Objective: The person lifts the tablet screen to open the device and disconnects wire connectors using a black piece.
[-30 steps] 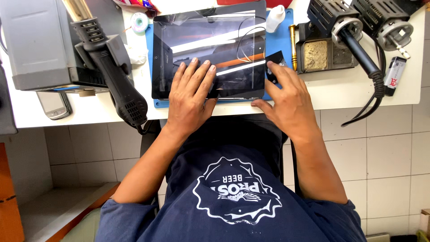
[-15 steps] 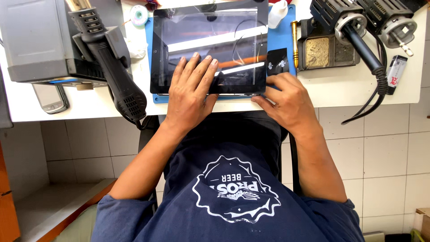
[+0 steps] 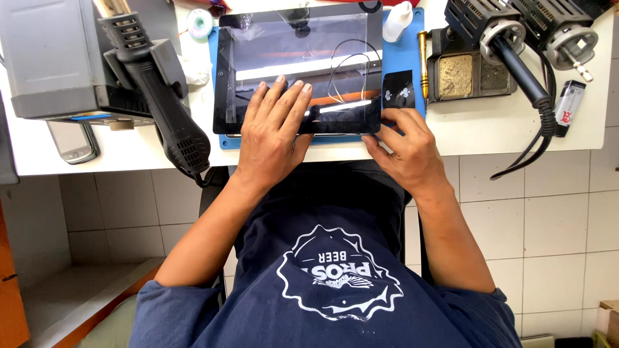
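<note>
Both hands slid nearer; left hand (image 3: 274,129) flat on tablet (image 3: 296,64), right hand (image 3: 406,145) pinching its corner, white bench (image 3: 490,129).

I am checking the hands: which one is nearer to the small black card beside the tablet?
Right. The right hand sits just below the small black card, fingertips almost at it; the left hand lies flat on the tablet, farther away.

Left hand (image 3: 274,132) flat, fingers spread, right hand (image 3: 406,145) curled, pinching

Dark glossy tablet screen (image 3: 296,64) lying flat at far centre, rectangular. Small grey phone screen (image 3: 71,142) at left. White squeeze bottle (image 3: 398,20) just right of tablet.
</note>
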